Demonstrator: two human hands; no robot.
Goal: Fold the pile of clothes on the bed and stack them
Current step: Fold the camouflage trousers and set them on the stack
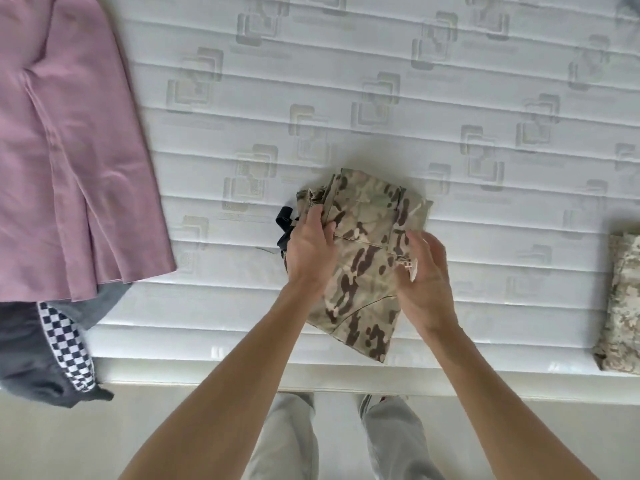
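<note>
A folded camouflage garment point(367, 251) lies near the front edge of the white mattress point(346, 98). My left hand point(310, 245) grips its left side, thumb on top and fingers curled round the folded layers. My right hand point(427, 271) holds the garment's right edge beside a small white tag, fingers curled round the cloth. A black strap point(285, 225) sticks out at the left, beside my left hand. At the left lies a pink garment point(69, 161) spread flat, partly over a dark grey garment with a checkered stripe point(52, 351). A folded pale camouflage piece point(623, 306) rests at the right edge.
The mattress front edge runs across the lower part of the view, with light floor point(104, 445) below it. My legs in grey trousers point(294, 445) stand against the bed. The grey garment hangs over the mattress edge at the left.
</note>
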